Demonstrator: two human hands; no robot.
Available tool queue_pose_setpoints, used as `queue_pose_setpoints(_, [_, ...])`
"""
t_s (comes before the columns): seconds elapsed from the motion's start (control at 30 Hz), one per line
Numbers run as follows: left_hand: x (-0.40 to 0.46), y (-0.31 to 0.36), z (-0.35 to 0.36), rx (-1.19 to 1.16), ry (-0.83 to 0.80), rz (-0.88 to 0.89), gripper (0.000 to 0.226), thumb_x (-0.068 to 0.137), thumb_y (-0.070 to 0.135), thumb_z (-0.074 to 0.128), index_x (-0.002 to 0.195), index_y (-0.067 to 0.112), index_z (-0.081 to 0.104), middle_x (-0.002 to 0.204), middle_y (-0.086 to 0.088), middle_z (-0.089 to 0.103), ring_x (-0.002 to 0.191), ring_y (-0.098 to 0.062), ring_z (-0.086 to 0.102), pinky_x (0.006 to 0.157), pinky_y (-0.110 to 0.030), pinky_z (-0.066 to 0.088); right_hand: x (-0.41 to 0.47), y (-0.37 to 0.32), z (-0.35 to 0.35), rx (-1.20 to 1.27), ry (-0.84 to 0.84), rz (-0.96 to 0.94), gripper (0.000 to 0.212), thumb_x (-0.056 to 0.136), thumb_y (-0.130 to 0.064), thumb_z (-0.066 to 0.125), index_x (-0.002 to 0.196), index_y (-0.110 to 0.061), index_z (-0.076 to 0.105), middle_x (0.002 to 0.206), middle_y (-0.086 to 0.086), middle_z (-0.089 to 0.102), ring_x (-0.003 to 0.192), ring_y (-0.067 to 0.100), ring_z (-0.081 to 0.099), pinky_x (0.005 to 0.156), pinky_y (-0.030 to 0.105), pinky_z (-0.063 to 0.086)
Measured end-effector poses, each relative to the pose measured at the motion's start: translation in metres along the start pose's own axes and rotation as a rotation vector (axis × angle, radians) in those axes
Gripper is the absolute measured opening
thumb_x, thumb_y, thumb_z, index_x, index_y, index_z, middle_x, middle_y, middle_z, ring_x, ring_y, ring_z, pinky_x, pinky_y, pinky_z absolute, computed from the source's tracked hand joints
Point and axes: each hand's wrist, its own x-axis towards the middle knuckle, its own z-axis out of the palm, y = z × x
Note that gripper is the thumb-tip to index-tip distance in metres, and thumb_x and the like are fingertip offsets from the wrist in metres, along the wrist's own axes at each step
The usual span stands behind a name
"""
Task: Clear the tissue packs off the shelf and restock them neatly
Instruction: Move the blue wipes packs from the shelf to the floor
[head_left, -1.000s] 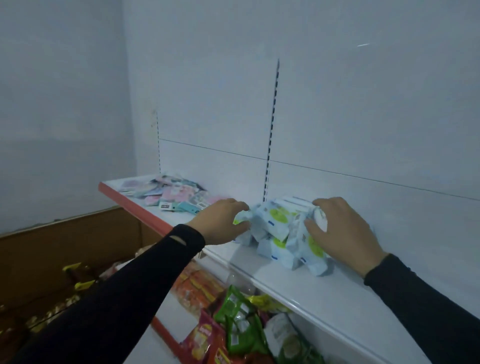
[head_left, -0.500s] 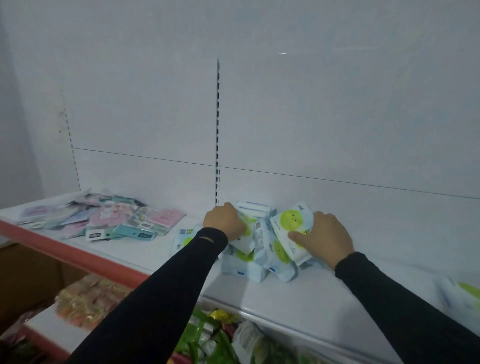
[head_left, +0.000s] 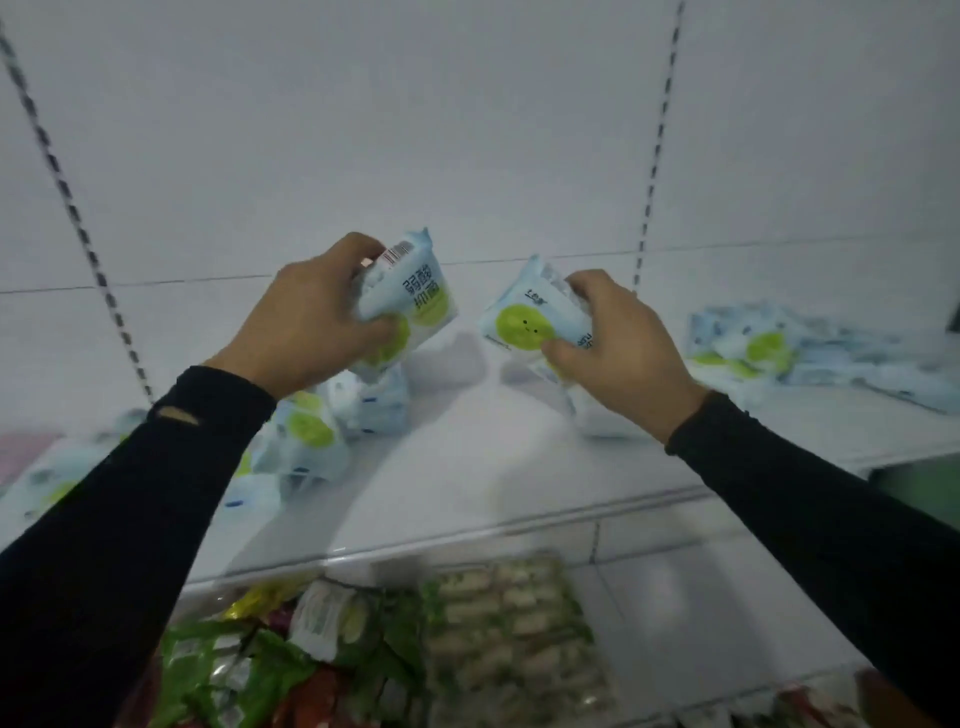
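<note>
Clearing step in hand. One tissue pack (head_left: 415, 296) is gripped by the left hand (head_left: 306, 327), another pack (head_left: 530, 322) by the right hand (head_left: 618, 348), both lifted mid-frame above the shelf (head_left: 467, 467). Loose packs (head_left: 311, 431) lie lower left; a blurred heap (head_left: 779, 353), probably more, right. Next, both are to be carried off.

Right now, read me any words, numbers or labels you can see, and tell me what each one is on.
Pack in left hand: barcode and large dark characters, too blurred to read.
Pack in right hand: small dark print, unreadable.
Packs lying on the shelf: print too blurred.
Snack bags below: nothing legible.
</note>
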Motion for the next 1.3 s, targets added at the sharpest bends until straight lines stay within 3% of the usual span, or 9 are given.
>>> queue_pose_setpoints(0.1, [0.0,0.066,0.045,-0.126,-0.15,0.148,0.056,0.069,0.028,0.076,0.118,0.031,0.049,0.096,0.011,0.058,0.083,-0.016,0.052,0.064,-0.021,0.036,-0.039,0.051,-0.066,-0.138,0.075,0.077,0.045,0.077,-0.025,0.069,0.117,-0.014,0.05,0.099,0.003,0.06,0.087,0.021,0.054,0.068,0.03,0.038])
queue_pose_setpoints(0.17, [-0.001,0.118,0.076,-0.206,-0.243,0.237,0.06,0.064,0.034,0.072,0.119,0.035,0.049,0.098,0.014,0.058,0.085,-0.012,0.052,0.067,-0.017,0.037,-0.073,0.085,-0.115,-0.234,0.121,0.138,0.048,0.077,-0.026,0.068,0.119,-0.015,0.05,0.102,0.004,0.06,0.089,0.022,0.054,0.071,0.032,0.04])
queue_pose_setpoints(0.27, [-0.008,0.204,0.129,-0.249,-0.384,0.421,0.063,0.064,0.035,0.068,0.125,0.039,0.051,0.105,0.019,0.058,0.093,-0.006,0.052,0.079,-0.022,0.035,-0.132,0.137,-0.191,-0.377,0.157,0.234,0.048,0.077,-0.028,0.065,0.121,-0.017,0.05,0.105,0.003,0.06,0.091,0.023,0.054,0.073,0.033,0.04])
queue_pose_setpoints(0.4, [-0.03,0.323,0.22,-0.272,-0.528,0.606,0.058,0.072,0.025,0.076,0.127,0.024,0.057,0.114,-0.001,0.064,0.099,-0.019,0.057,0.08,-0.026,0.035,-0.231,0.214,-0.285,-0.499,0.133,0.373,0.05,0.078,-0.031,0.068,0.123,-0.017,0.051,0.11,0.009,0.061,0.099,0.029,0.056,0.08,0.042,0.046])
queue_pose_setpoints(0.5, [-0.059,0.416,0.287,-0.299,-0.694,0.712,0.06,0.068,0.034,0.065,0.126,0.024,0.055,0.117,-0.002,0.062,0.103,-0.02,0.056,0.082,-0.029,0.038,-0.319,0.268,-0.347,-0.572,0.083,0.521,0.053,0.08,-0.031,0.07,0.127,-0.015,0.05,0.112,0.011,0.06,0.102,0.029,0.055,0.083,0.042,0.045])
queue_pose_setpoints(0.63, [-0.105,0.517,0.371,-0.318,-0.861,0.802,0.049,0.08,0.018,0.071,0.126,0.02,0.054,0.119,-0.006,0.06,0.103,-0.023,0.055,0.082,-0.029,0.037,-0.422,0.329,-0.407,-0.643,0.03,0.762,0.052,0.08,-0.034,0.071,0.124,-0.017,0.049,0.109,0.01,0.058,0.098,0.029,0.055,0.08,0.045,0.048])
queue_pose_setpoints(0.97, [-0.174,0.682,0.567,-0.374,-1.131,0.995,0.033,0.077,0.009,0.063,0.109,0.015,0.056,0.098,-0.006,0.06,0.085,-0.021,0.055,0.071,-0.034,0.045,-0.576,0.469,-0.463,-0.652,-0.085,1.132,0.048,0.079,-0.029,0.072,0.12,-0.018,0.049,0.104,0.008,0.058,0.092,0.03,0.056,0.075,0.045,0.049])
queue_pose_setpoints(1.1, [-0.201,0.748,0.665,-0.356,-1.202,1.105,0.036,0.077,0.014,0.062,0.112,0.018,0.055,0.102,-0.004,0.059,0.091,-0.025,0.055,0.078,-0.042,0.047,-0.635,0.529,-0.465,-0.639,-0.096,1.295,0.043,0.082,-0.029,0.071,0.118,-0.015,0.052,0.104,0.009,0.056,0.089,0.03,0.056,0.072,0.042,0.048])
queue_pose_setpoints(1.3, [-0.288,0.845,0.787,-0.28,-1.302,1.245,0.043,0.083,0.015,0.061,0.124,0.023,0.049,0.115,-0.001,0.057,0.105,-0.021,0.049,0.083,-0.034,0.042,-0.753,0.592,-0.463,-0.581,-0.1,1.594,0.046,0.078,-0.025,0.074,0.118,-0.013,0.055,0.105,0.011,0.056,0.088,0.038,0.058,0.07,0.043,0.048])
